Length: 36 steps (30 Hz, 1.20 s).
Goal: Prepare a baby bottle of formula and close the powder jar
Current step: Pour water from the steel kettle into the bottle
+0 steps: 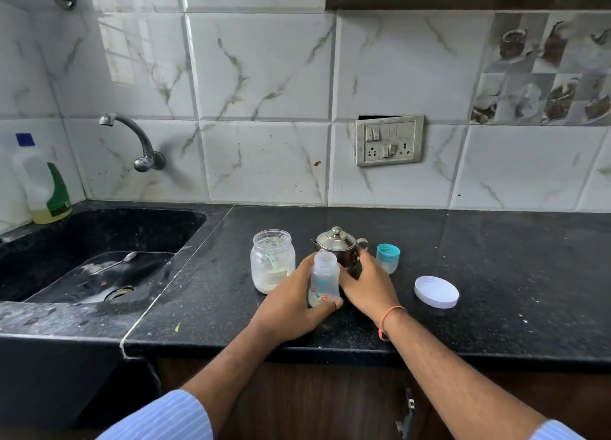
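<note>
Left hand (291,302) wraps the upright, open baby bottle (324,279). Right hand (367,282), fingers loosely curled, touches the steel kettle (337,246) just behind the bottle; firm grip unclear.

Black speckled worktop (496,257), open powder jar (272,261), baby bottle (325,279), steel pot (338,244), bottle cap (387,258), white lid (436,291), detergent bottle (43,181) by sink (99,261)

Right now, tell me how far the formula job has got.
Done: powder jar is open, and the baby bottle is uncapped with something pale at its bottom. In hand: left hand holds the bottle; right hand reaches the steel kettle. Left: capping the bottle with its teal-ringed top and putting the white lid on the jar.
</note>
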Available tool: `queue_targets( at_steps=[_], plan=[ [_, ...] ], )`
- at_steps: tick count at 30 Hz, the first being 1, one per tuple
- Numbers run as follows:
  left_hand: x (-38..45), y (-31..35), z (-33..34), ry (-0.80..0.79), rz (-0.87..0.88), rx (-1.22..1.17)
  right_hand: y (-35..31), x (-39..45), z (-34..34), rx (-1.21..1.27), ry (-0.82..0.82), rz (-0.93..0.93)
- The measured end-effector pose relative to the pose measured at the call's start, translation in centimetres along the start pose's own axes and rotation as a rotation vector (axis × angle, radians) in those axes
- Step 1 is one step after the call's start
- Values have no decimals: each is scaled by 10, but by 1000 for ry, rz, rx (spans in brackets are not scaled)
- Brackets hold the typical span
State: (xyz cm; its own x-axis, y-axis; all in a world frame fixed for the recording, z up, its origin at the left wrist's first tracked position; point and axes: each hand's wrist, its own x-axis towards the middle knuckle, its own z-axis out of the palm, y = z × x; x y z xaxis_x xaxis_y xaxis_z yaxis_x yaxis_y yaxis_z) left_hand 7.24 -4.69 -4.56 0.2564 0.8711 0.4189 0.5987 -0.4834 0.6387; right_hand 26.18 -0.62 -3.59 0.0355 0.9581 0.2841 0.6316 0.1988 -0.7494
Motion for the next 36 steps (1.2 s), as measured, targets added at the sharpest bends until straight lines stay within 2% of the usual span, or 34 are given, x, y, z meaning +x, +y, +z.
queue_targets(
  at_steps=[5,9,18,28,36],
  plan=[
    [0,-15,2,65,-114,-102,-4,6,3,9,11,28],
    [-5,-21,2,33,-179,-80,-8,13,9,-13,60,50],
    [-8,-16,-1,-9,-209,-40,-21,14,12,-98,88,78],
    [-4,-19,-20,-87,-211,6,-17,15,7,13,100,89],
    [-7,-17,-17,-46,-200,-6,-14,13,8,120,192,15]
  ],
)
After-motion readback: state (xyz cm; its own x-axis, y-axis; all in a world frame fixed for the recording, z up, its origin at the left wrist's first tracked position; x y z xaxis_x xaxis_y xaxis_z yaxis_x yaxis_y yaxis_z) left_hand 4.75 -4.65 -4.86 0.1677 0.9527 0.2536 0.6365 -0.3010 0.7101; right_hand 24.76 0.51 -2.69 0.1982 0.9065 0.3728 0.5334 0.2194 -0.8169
